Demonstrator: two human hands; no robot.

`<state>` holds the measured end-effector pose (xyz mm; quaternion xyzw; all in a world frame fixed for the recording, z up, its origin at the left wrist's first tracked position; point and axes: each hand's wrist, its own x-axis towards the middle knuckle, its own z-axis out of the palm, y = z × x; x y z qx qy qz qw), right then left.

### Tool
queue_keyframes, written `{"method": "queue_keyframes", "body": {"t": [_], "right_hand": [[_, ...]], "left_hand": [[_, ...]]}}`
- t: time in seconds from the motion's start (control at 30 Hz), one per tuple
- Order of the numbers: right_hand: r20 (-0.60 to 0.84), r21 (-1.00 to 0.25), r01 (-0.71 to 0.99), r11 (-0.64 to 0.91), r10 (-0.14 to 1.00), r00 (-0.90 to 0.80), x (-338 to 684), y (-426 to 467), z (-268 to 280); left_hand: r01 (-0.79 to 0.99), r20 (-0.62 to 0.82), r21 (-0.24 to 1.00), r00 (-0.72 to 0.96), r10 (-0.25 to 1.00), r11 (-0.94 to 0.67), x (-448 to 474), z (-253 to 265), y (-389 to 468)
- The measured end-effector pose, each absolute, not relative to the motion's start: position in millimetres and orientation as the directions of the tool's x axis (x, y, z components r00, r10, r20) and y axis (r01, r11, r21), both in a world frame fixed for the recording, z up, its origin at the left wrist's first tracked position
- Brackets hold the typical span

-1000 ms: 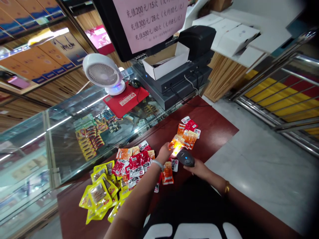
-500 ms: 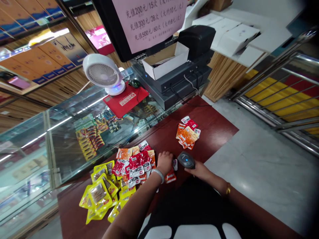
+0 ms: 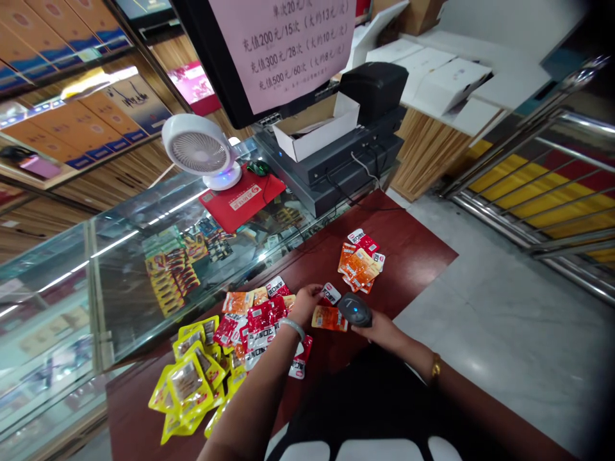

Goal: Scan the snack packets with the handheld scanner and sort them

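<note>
My right hand (image 3: 377, 330) is closed around a dark handheld barcode scanner (image 3: 355, 310) with a small blue light. The scanner is over the table, beside an orange snack packet (image 3: 329, 318) lying flat. My left hand (image 3: 306, 304) pinches the left edge of a red-and-white snack packet (image 3: 330, 294) just above the orange one. Left of that hand lies a heap of red and orange packets (image 3: 266, 314), partly hidden by my forearm. Beyond it are yellow snack packets (image 3: 189, 381). A smaller pile of orange and red packets (image 3: 360, 262) lies past the scanner.
The packets lie on a reddish-brown table (image 3: 408, 237). Behind it stand a glass display counter (image 3: 129, 275), a white fan (image 3: 199, 147), a red mat (image 3: 245, 198), a cash drawer (image 3: 327, 179) with an open white box (image 3: 317, 131), and a monitor (image 3: 293, 45). Metal railing (image 3: 528, 186) is at the right.
My left hand has moved slightly left and away from me, uncovering the orange packet and the red-and-white one. The scanner in my right hand has shifted slightly left.
</note>
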<state>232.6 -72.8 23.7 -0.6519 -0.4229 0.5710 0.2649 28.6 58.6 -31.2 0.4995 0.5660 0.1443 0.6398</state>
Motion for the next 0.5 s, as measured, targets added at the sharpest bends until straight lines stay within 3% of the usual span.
{"method": "queue_keyframes", "body": {"t": [0.2,0.5], "right_hand": [[-0.54,-0.822,0.203,-0.531,0.841,0.014,230,-68,20],[-0.509,-0.848,0.228,-0.479,0.855,-0.097,227,-60,25]], "left_hand": [[-0.022,-0.659,0.736,0.207,0.723,0.677,23,-18,75],[-0.135,-0.654,0.72,0.193,0.731,0.68,39,-14,72]]}}
